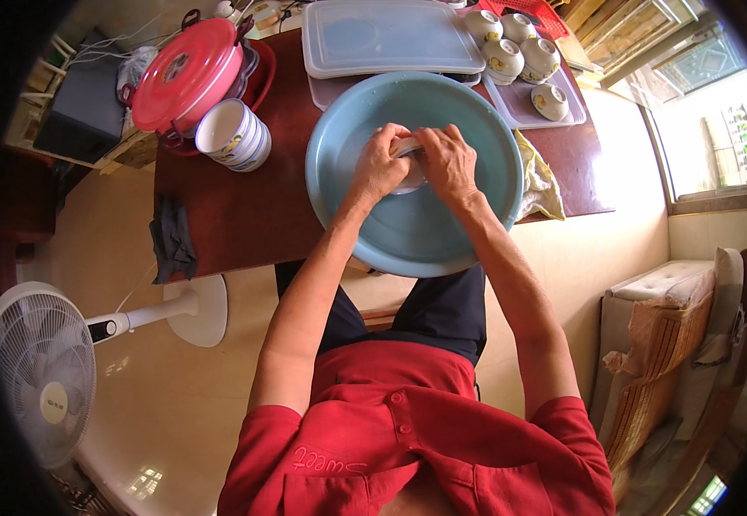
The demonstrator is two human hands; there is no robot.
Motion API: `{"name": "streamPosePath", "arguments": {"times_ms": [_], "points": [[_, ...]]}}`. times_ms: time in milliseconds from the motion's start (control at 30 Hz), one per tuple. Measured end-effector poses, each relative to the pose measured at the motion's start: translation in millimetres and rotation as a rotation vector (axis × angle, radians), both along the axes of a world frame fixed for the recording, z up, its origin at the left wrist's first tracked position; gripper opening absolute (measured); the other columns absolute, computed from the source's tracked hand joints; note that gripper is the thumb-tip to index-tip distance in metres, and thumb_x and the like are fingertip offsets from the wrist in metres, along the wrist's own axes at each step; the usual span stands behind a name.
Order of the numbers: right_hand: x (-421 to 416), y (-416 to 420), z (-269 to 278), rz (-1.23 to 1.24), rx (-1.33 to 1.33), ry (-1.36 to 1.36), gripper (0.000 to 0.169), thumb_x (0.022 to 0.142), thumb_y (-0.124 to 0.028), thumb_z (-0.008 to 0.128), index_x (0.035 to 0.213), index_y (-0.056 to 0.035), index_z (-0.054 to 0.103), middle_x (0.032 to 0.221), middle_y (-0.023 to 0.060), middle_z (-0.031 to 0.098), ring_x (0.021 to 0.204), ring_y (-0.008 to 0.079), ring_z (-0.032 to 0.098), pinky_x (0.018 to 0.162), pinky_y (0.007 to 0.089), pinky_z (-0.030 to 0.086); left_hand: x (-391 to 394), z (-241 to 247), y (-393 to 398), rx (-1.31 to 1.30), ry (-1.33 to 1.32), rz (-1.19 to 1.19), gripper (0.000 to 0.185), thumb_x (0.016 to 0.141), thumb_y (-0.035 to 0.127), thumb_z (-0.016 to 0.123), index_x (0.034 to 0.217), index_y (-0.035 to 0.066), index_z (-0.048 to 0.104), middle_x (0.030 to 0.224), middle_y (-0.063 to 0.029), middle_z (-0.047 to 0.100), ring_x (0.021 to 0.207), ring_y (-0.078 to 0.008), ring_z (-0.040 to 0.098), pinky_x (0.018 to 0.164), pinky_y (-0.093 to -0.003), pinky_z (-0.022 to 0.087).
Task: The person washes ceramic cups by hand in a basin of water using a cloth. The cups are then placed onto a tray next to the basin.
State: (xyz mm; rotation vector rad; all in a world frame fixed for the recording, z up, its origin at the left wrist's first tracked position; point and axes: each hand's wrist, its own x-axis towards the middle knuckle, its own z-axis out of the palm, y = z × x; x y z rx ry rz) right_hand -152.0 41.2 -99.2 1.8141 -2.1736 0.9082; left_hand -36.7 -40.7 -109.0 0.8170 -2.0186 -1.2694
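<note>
Over the blue plastic basin, my left hand and my right hand grip a small patterned bowl by its rim from both sides. The fingers hide much of the bowl. Below it, something pale and round shows in the basin, partly covered by my hands; I cannot tell whether it is another bowl or the same one's reflection. To the left, a stack of patterned bowls stands mouth up. Several more bowls sit upside down on a plastic tray at the back right.
A lidded translucent box lies behind the basin on the brown table. A pink lidded pot stands at the left. A yellow-edged cloth touches the basin's right side. A dark cloth hangs off the left edge, near a fan.
</note>
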Motion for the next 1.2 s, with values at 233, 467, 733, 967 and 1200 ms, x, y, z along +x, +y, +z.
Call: {"name": "streamPosePath", "arguments": {"times_ms": [233, 467, 733, 967, 1200], "points": [[2.3, -6.7, -1.1, -0.13, 0.013, -0.15, 0.035, 0.07, -0.017, 0.07, 0.098, -0.0064, 0.052, 0.085, 0.0099, 0.056, 0.083, 0.0312, 0.055, 0.068, 0.0418, 0.048, -0.6, -0.1, -5.8, 0.548, 0.308, 0.101, 0.029, 0.069, 0.005, 0.055, 0.098, 0.001, 0.055, 0.089, -0.0077, 0.058, 0.085, -0.0193, 0.055, 0.076, -0.0311, 0.045], [15.3, -5.0, 10.7, -0.085, -0.122, -0.2, 0.045, 0.064, -0.016, 0.074, 0.102, -0.0046, 0.053, 0.103, 0.0117, 0.048, 0.09, 0.0317, 0.053, 0.073, 0.0409, 0.046, 5.5, 6.7, -11.3, 1.013, 0.326, 0.153, 0.042, 0.083, 0.022, 0.06, 0.117, 0.003, 0.046, 0.105, -0.0127, 0.055, 0.096, -0.0254, 0.056, 0.075, -0.0447, 0.052], [17.9, -1.8, -6.7, 0.167, -0.001, -0.023, 0.022, 0.072, -0.022, 0.066, 0.089, -0.0086, 0.064, 0.103, 0.004, 0.059, 0.096, 0.0232, 0.051, 0.082, 0.0394, 0.036, 1.4, -5.7, -14.2, 0.959, 0.429, 0.047, 0.034, 0.09, 0.031, 0.055, 0.11, 0.004, 0.054, 0.103, -0.0112, 0.058, 0.093, -0.0233, 0.059, 0.072, -0.0424, 0.053], [21.4, 3.4, 3.8, 0.453, 0.165, -0.177, 0.042, 0.077, -0.032, 0.064, 0.111, -0.0091, 0.057, 0.113, 0.0082, 0.058, 0.113, 0.0232, 0.048, 0.101, 0.0473, 0.024, -1.4, -22.4, -19.7, 0.927, 0.478, 0.145, 0.032, 0.087, 0.029, 0.06, 0.108, 0.004, 0.055, 0.095, -0.0082, 0.059, 0.084, -0.018, 0.058, 0.067, -0.0339, 0.051], [22.1, 11.5, 9.8, 0.299, 0.333, 0.181, 0.075, 0.056, -0.034, 0.079, 0.119, -0.0059, 0.05, 0.127, 0.0094, 0.048, 0.124, 0.0275, 0.038, 0.107, 0.0515, 0.015, -2.9, -20.8, -18.1, 0.805, 0.476, 0.257, 0.034, 0.085, 0.028, 0.063, 0.108, 0.004, 0.056, 0.098, -0.0066, 0.059, 0.088, -0.0169, 0.057, 0.073, -0.0311, 0.048]]}}
